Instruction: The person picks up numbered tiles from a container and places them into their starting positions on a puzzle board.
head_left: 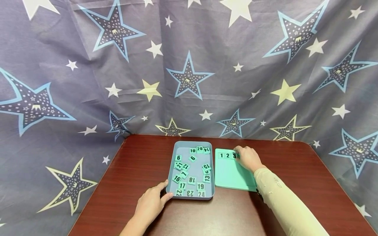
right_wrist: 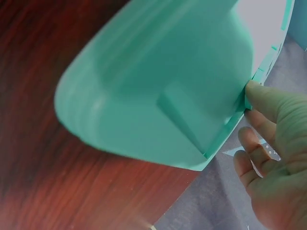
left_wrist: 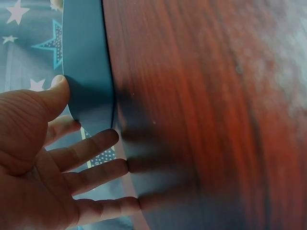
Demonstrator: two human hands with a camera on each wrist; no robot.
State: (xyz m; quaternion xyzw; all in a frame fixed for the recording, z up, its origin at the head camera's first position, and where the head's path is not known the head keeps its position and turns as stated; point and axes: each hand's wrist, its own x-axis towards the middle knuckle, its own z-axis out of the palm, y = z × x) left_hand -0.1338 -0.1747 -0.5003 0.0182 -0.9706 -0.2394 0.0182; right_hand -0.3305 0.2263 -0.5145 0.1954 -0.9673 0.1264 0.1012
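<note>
At its near left corner, my left hand point(head_left: 150, 201) touches the blue-grey tray point(head_left: 193, 198). The left wrist view shows the thumb against the tray wall point(left_wrist: 88, 52) and the other fingers loosely extended. Number tiles point(head_left: 200, 186) lie scattered in the tray at various angles. To its right is a flat mint-green board point(head_left: 233, 173), with tiles 1, 2 and 3 point(head_left: 227, 155) in a row along its far edge. My right hand point(head_left: 249, 159) is at the row's right end. Its thumb and forefinger pinch a small green tile point(right_wrist: 248, 101) there; its number is hidden.
Tray and board sit side by side on a reddish-brown wooden table point(head_left: 141, 160). A grey curtain with stars point(head_left: 189, 108) hangs behind the table's far edge. The right sleeve point(head_left: 277, 193) crosses the board's near right corner.
</note>
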